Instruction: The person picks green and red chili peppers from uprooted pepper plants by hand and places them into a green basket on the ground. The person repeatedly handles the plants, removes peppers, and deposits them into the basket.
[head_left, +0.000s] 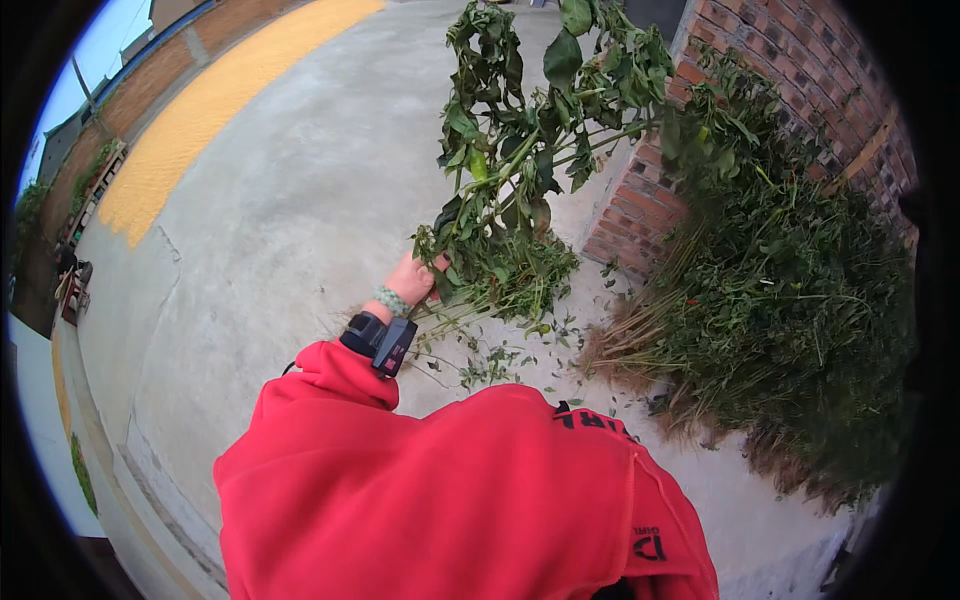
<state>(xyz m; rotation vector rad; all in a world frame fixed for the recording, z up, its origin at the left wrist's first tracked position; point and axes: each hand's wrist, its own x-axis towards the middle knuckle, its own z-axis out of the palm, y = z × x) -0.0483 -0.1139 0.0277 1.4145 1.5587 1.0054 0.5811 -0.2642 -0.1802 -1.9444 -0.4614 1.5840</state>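
My left hand (408, 279), wearing a pale green bead bracelet (390, 299) and a dark device (380, 340) strapped at the wrist, reaches in among the leaves at the lower left of a pepper plant (520, 165). Its fingers look curled, but foliage partly covers them and what they hold is hidden. The plant rises toward the top of the view, its leaves drooping, with a green pepper (478, 163) hanging among them. Below it, cut green plants (525, 275) lie on the concrete. My right hand does not show.
A large heap of uprooted pepper plants (790, 290), roots toward me, lies at the right against a brick wall (645, 205). Loose leaves (490, 365) litter the concrete floor (290, 180). Yellow grain (230, 95) is spread in a band at the far left.
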